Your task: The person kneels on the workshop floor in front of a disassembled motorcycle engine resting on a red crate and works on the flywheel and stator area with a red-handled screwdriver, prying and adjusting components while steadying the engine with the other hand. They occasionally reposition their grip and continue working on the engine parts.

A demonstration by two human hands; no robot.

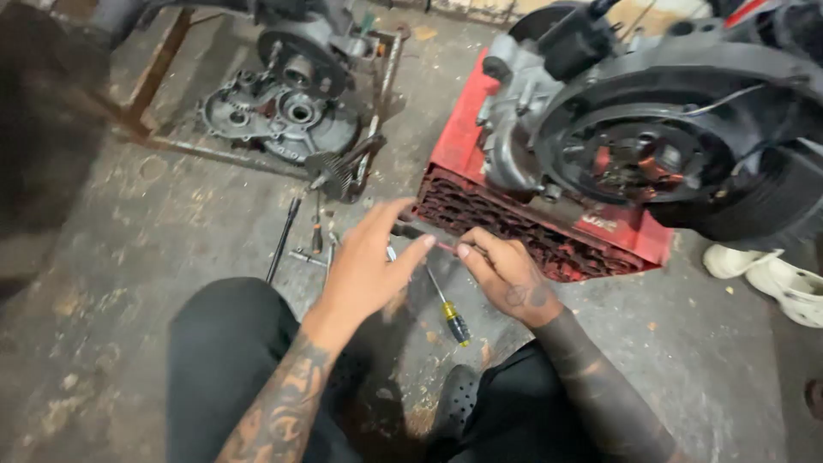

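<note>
Hands meeting above the concrete floor (129,257), just before the red crate (549,240): left hand (364,266) spread, thumb touching a thin red-tipped rod (444,247); right hand (506,274) pinching it. Likely to slip and drop among the screwdriver (450,313) and loose tools, given oily fingers.

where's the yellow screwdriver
In the head view the screwdriver lies on the floor just below both hands, between the knees, in front of the red crate.
</note>
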